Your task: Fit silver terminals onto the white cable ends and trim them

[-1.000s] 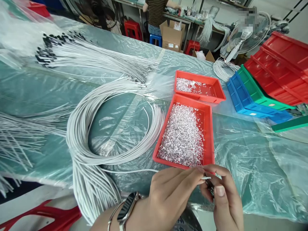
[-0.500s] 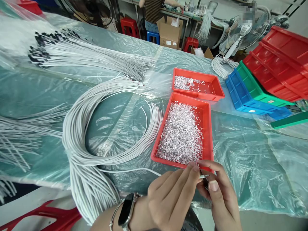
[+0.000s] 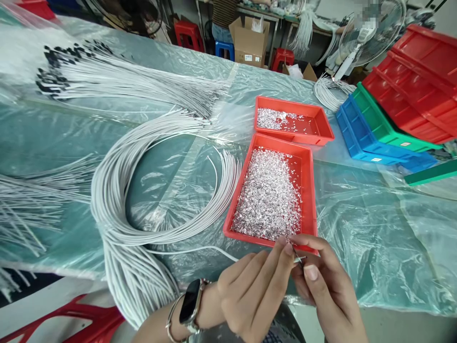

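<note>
My left hand (image 3: 250, 290), with a watch on its wrist, pinches the end of a thin white wire (image 3: 200, 249) that trails left toward the bundle. My right hand (image 3: 321, 290) is closed around a small metal piece (image 3: 298, 258) at the wire's tip, fingers pressed together. Both hands meet just in front of the near red tray (image 3: 310, 190), which is heaped with several tiny silvery metal terminals (image 3: 269, 195). A big coiled bundle of white wires (image 3: 117, 200) lies left of the tray on the plastic-covered table.
A second red tray (image 3: 321, 121) with fewer terminals sits behind the first. Stacked blue, green and red bins (image 3: 385, 128) lean at the right. More wires with black ends (image 3: 107, 76) fan out at the back left. A person, boxes, stools and a fan stand beyond the table.
Both hands have shifted slightly up and left toward the near tray's front edge, still working the wire end. The view has tilted down a little.
</note>
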A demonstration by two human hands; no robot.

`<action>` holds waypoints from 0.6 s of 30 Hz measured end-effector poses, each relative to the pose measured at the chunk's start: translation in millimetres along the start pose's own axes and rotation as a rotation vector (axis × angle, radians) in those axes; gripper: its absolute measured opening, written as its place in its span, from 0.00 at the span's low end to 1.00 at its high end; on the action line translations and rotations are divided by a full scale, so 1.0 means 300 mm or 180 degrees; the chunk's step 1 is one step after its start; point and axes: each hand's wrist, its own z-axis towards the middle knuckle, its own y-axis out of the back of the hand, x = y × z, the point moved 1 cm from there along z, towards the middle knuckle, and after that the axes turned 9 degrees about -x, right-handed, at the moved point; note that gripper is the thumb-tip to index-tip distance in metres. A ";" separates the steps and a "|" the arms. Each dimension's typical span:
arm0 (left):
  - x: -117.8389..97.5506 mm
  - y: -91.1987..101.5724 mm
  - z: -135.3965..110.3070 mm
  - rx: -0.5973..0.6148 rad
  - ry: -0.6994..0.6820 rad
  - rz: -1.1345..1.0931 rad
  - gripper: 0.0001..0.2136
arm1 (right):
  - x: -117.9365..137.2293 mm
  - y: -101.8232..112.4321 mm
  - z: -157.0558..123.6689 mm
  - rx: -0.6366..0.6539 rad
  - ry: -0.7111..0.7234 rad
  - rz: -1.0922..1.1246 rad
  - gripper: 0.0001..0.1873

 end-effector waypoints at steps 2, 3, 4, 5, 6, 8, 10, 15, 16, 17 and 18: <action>0.002 0.010 0.025 -0.0164 -0.0493 0.0301 0.12 | 0.002 -0.004 -0.004 0.0003 0.0024 0.0006 0.11; 0.001 0.012 0.030 -0.0202 -0.0555 0.0367 0.12 | 0.001 -0.006 -0.006 0.0003 0.0020 0.0015 0.10; 0.000 0.013 0.033 -0.0215 -0.0490 0.0355 0.13 | 0.001 -0.008 -0.009 0.0005 -0.0006 0.0034 0.09; -0.002 0.013 0.032 -0.0231 -0.0441 0.0311 0.12 | -0.001 -0.010 -0.013 0.0011 -0.0054 0.0064 0.09; -0.005 0.013 0.030 -0.0220 -0.0410 0.0276 0.11 | -0.002 -0.012 -0.017 0.0019 -0.0116 0.0103 0.09; -0.008 0.015 0.024 -0.0120 -0.0379 0.0229 0.10 | -0.006 -0.017 -0.026 0.0026 -0.0236 0.0188 0.09; -0.007 0.019 0.018 -0.0078 -0.0345 0.0206 0.09 | -0.012 -0.021 -0.035 0.0009 -0.0311 0.0258 0.11; -0.003 0.033 -0.002 -0.0230 -0.0138 0.0131 0.09 | -0.053 -0.027 -0.040 -0.0069 -0.0486 0.0260 0.14; -0.004 0.036 -0.007 -0.0250 -0.0075 0.0110 0.10 | -0.062 -0.028 -0.037 -0.0077 -0.0545 0.0273 0.15; -0.004 0.037 -0.011 -0.0255 -0.0022 0.0089 0.10 | -0.069 -0.029 -0.034 -0.0072 -0.0576 0.0319 0.16; -0.005 0.038 -0.015 -0.0245 0.0008 0.0065 0.10 | -0.074 -0.029 -0.031 -0.0068 -0.0550 0.0393 0.17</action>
